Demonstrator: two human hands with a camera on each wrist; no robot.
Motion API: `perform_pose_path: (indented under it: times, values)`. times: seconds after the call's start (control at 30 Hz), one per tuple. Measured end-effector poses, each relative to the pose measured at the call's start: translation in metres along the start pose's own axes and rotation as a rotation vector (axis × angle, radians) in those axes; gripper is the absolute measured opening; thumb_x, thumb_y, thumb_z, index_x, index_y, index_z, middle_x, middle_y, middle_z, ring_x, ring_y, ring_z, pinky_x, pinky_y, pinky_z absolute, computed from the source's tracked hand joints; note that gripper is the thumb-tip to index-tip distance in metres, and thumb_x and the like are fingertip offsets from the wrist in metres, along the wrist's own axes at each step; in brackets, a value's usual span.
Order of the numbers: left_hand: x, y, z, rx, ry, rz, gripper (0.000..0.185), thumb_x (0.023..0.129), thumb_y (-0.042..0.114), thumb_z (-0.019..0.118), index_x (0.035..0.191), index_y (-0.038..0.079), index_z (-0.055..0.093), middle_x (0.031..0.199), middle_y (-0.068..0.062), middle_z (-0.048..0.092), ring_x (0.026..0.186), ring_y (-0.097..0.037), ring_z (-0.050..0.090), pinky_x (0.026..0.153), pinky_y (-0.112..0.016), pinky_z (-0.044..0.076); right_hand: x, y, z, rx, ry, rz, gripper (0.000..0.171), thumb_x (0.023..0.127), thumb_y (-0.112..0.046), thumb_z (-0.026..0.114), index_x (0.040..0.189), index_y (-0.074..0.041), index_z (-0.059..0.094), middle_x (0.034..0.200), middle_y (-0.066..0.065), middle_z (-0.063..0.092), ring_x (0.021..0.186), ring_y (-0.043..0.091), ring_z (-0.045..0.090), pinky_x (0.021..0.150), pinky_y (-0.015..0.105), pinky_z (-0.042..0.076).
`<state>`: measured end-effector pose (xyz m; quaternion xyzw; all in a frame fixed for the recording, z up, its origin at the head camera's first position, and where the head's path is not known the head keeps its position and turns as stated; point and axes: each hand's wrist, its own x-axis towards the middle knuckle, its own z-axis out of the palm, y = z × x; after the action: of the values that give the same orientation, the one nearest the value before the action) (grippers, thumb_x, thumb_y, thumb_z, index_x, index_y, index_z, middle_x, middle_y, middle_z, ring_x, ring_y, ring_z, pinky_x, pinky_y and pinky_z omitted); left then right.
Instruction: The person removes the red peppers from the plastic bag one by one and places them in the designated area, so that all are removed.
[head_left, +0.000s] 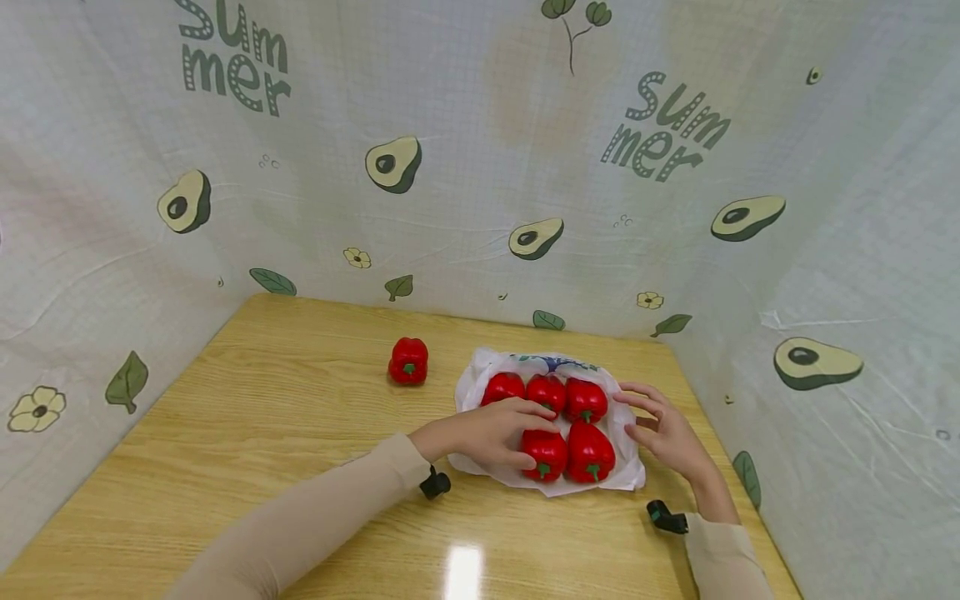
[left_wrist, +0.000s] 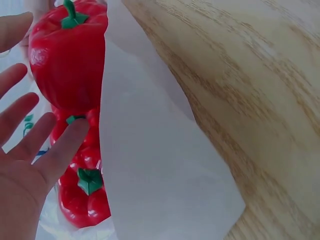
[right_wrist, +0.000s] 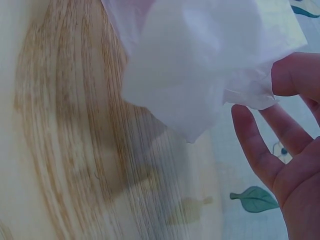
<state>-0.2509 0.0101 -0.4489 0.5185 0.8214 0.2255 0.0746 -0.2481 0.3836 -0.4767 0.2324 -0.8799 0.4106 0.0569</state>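
Observation:
Five red bell peppers lie in two rows on a flat white plastic bag point(head_left: 480, 375) on the wooden table point(head_left: 262, 433). My left hand point(head_left: 525, 435) rests at the bag's left side with its fingers straight and spread. Its fingertips point(left_wrist: 75, 132) touch the peppers beside the front-left pepper point(head_left: 546, 454). In the left wrist view a large pepper point(left_wrist: 70, 55) and a smaller one point(left_wrist: 86, 197) lie by the bag's white edge point(left_wrist: 150, 175). My right hand point(head_left: 649, 421) hovers open at the bag's right edge point(right_wrist: 200, 65), with fingers point(right_wrist: 260, 145) straight. A sixth pepper point(head_left: 408, 361) stands alone to the left.
Cloth walls printed with avocados point(head_left: 480, 167) enclose the table on three sides. The table's right edge point(head_left: 720, 450) runs close beside my right hand. Bare wood stretches left and in front of the bag.

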Motion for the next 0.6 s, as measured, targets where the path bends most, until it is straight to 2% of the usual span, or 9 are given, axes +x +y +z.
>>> perform_pose_path:
  times: [0.2, 0.6]
  values:
    - [0.003, -0.001, 0.004, -0.007, -0.006, -0.034, 0.055, 0.1, 0.031, 0.074, 0.152, 0.024, 0.059, 0.165, 0.001, 0.045, 0.152, -0.019, 0.038, 0.121, -0.037, 0.039, 0.0, 0.0, 0.0, 0.005, -0.002, -0.004, 0.05, 0.093, 0.012, 0.072, 0.139, -0.007, 0.068, 0.154, 0.016, 0.049, 0.129, -0.006, 0.047, 0.096, 0.016, 0.052]
    - [0.007, -0.003, 0.012, -0.022, -0.013, -0.042, 0.057, 0.098, 0.027, 0.075, 0.153, 0.025, 0.058, 0.164, -0.004, 0.046, 0.151, -0.02, 0.038, 0.12, -0.038, 0.04, 0.0, 0.0, -0.001, 0.0, 0.0, -0.009, 0.05, 0.092, 0.013, 0.072, 0.138, -0.007, 0.069, 0.154, 0.015, 0.05, 0.129, -0.006, 0.047, 0.096, 0.016, 0.052]
